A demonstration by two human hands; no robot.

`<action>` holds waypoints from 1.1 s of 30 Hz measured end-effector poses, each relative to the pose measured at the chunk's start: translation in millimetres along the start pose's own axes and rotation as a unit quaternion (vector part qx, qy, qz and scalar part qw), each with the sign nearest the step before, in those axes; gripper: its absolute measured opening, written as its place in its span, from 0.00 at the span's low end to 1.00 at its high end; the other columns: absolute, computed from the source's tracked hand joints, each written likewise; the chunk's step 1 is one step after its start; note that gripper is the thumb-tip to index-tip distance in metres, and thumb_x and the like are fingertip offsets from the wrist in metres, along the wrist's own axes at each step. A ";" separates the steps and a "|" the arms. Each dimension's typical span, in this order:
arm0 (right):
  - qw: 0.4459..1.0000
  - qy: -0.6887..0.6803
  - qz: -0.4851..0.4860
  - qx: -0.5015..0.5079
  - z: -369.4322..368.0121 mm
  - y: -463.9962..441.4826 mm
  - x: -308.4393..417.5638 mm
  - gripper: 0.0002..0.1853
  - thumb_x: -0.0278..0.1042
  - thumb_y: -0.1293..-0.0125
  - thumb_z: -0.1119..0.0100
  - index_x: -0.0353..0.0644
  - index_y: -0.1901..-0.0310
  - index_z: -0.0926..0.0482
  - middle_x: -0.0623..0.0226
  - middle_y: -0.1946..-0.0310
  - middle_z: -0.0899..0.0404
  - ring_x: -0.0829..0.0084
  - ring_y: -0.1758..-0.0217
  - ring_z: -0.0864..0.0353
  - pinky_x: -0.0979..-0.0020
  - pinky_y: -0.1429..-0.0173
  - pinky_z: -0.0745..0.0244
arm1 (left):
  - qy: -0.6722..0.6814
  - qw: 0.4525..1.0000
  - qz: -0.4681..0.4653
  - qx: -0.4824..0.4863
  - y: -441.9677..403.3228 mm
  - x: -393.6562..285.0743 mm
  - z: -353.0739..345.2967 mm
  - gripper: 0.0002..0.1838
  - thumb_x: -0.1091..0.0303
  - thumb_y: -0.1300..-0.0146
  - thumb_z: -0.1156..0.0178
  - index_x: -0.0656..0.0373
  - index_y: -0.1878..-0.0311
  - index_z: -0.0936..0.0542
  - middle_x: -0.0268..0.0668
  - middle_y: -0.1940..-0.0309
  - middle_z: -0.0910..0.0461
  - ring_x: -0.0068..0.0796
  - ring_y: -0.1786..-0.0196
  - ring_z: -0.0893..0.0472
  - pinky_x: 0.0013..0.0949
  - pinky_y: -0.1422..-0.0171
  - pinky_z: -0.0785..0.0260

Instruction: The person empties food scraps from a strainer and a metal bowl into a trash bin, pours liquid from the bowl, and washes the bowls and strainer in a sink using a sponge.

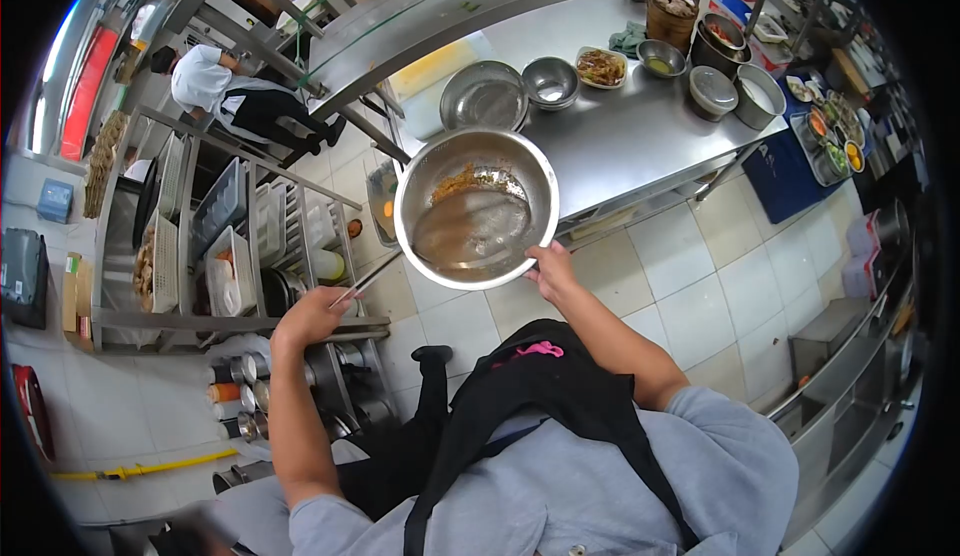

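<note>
A rack [180,326] stands left of the nearest bowl [536,184].

And no, not one word or number comes up readable! Over on the left, the dark case [25,274] shows a small pale marking, too tiny to make out. Across to the far right, the blue box [780,181] flashes a faint light mark, and that's illegible too!

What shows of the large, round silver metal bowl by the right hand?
The large silver metal bowl is open upward, its broad rim shiny. Yellow-brown residue clings to its far wall; brownish, wet-looking matter covers its bottom. The right hand grips its near-right rim, by the stainless-steel table. A thin grey handle in the left hand reaches its left side; contact is unclear.
</note>
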State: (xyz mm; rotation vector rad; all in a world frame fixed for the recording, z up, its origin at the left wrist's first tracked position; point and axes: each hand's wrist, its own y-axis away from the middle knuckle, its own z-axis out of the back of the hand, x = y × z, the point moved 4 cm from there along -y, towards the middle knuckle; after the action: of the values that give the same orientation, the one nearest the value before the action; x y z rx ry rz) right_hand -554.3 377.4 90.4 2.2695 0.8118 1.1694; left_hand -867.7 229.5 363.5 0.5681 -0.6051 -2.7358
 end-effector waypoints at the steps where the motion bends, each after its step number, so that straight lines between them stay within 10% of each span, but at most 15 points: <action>1: 1.000 0.006 0.000 0.002 0.3 -0.1 0.0 0.13 0.21 0.42 0.43 0.44 0.55 0.25 0.68 0.61 0.20 0.69 0.60 0.18 0.63 0.63 0.17 | -0.067 0.998 -0.018 0.013 -2.2 -3.5 -2.2 0.15 0.67 0.33 0.47 0.53 0.46 0.18 0.54 0.57 0.18 0.57 0.51 0.20 0.49 0.44 0.28; 5: 1.000 -0.001 0.010 0.005 -0.7 0.7 -0.4 0.13 0.20 0.42 0.44 0.43 0.54 0.25 0.67 0.61 0.20 0.69 0.61 0.18 0.63 0.65 0.18 | -0.254 0.966 0.046 -0.027 -36.4 18.6 18.1 0.16 0.65 0.33 0.48 0.51 0.46 0.18 0.52 0.58 0.18 0.56 0.51 0.20 0.50 0.45 0.28; 9: 1.000 0.004 -0.004 0.016 0.2 -2.3 0.4 0.19 0.20 0.42 0.42 0.45 0.49 0.27 0.66 0.56 0.21 0.65 0.54 0.19 0.56 0.55 0.19 | -0.169 0.980 -0.094 -0.049 -35.5 9.2 55.6 0.17 0.67 0.36 0.48 0.46 0.45 0.18 0.49 0.60 0.16 0.53 0.57 0.17 0.51 0.50 0.25; 14: 1.000 -0.010 0.013 0.000 -3.5 0.9 -3.3 0.14 0.19 0.40 0.45 0.43 0.53 0.26 0.66 0.59 0.21 0.69 0.61 0.19 0.62 0.67 0.19 | -0.290 0.952 0.030 -0.098 -35.2 -22.0 50.0 0.18 0.69 0.38 0.47 0.44 0.47 0.16 0.50 0.60 0.16 0.51 0.56 0.17 0.50 0.49 0.25; 18: 1.000 -0.019 0.009 0.007 -3.5 3.3 -8.2 0.15 0.21 0.41 0.44 0.46 0.52 0.27 0.69 0.57 0.21 0.70 0.58 0.20 0.62 0.63 0.22 | -0.122 0.979 -0.066 -0.150 -48.8 23.7 28.0 0.19 0.70 0.39 0.47 0.47 0.45 0.18 0.54 0.62 0.17 0.56 0.54 0.18 0.52 0.47 0.26; 33: 0.996 -0.093 -0.010 0.016 -17.4 6.6 -54.1 0.23 0.21 0.41 0.42 0.47 0.45 0.33 0.67 0.49 0.27 0.64 0.47 0.25 0.55 0.52 0.24 | 0.219 0.954 0.083 -0.188 -16.6 -50.7 -185.7 0.22 0.74 0.34 0.56 0.60 0.36 0.30 0.62 0.60 0.20 0.67 0.53 0.22 0.60 0.48 0.32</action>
State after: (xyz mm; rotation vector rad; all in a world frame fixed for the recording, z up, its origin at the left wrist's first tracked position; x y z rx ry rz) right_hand -592.1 338.1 73.2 2.3492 0.7839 0.9259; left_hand -745.8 198.3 216.9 0.9344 -0.0196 -2.3618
